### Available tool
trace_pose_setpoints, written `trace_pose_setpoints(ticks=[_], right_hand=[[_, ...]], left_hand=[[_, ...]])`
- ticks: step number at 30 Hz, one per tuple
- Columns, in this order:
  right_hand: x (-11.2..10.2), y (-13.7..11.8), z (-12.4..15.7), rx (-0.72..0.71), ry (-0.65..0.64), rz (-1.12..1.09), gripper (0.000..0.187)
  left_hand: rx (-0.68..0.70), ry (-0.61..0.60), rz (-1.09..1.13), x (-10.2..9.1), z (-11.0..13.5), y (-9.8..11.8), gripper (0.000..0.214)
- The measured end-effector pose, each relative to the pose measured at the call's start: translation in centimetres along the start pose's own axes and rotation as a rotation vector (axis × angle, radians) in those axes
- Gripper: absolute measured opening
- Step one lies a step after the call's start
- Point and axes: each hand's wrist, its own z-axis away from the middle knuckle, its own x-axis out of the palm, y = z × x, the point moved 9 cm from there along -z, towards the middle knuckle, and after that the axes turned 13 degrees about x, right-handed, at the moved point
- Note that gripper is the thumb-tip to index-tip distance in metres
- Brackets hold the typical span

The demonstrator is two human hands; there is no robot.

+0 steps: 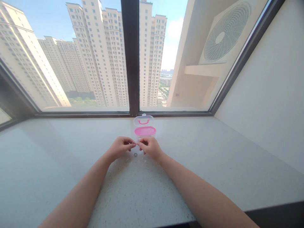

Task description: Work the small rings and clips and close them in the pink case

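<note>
Over the pale speckled sill, my left hand (122, 147) is closed in a pinch on a small ring (133, 142), its edge just showing at the fingertips. My right hand (150, 146) is pinched too, its fingertips meeting those of my left hand; what lies between them is too small to make out. Below the fingers a dark thin ring (135, 155) lies flat on the sill. Just beyond my hands stands a clear plastic box with a pink tray (145, 130). Its clear lid (143, 120), with a pink handle, is raised. My right hand partly hides the box's front.
The stone sill (71, 164) runs wide to both sides. Behind the box is a dark window frame (134, 63), and a white wall (268, 95) rises at the right. A dark edge (277, 205) borders the sill at the near right. Tall buildings stand outside.
</note>
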Motion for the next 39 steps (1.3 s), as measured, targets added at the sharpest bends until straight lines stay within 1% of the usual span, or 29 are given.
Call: trace_pose_setpoints(ticks=[4,8,13,19,27,33,39], right_hand=[[0.3,-0.1,0.2,-0.023,-0.015,0.062,0.018],[1.0,-0.3,0.4,-0.042,-0.045,0.160,0.017],[1.2,-0.8,0.5,-0.065,-0.055,0.265,0.016],[1.5,-0.9,0.6,-0.079,-0.104,0.282,0.019],[1.5,-1.2,0.8,-0.099,-0.121,0.231,0.021],[0.9,-1.2,0.7,-0.109,-0.056,0.208,0.022],[-0.1,-1.9,1.2,-0.159,0.030,0.120,0.023]], left_hand=[[0.028,0.030,0.027,-0.2,-0.1,0.4,0.023],[0.025,0.003,0.029,0.1,0.0,0.7,0.022],[0.028,-0.011,0.032,0.3,0.0,0.8,0.021],[0.040,-0.016,0.045,0.4,0.0,0.9,0.022],[0.058,0.010,0.049,0.1,0.0,0.8,0.025],[0.077,0.069,0.041,-0.5,-0.1,1.2,0.026],[0.086,0.193,0.032,-1.7,0.2,1.6,0.026]])
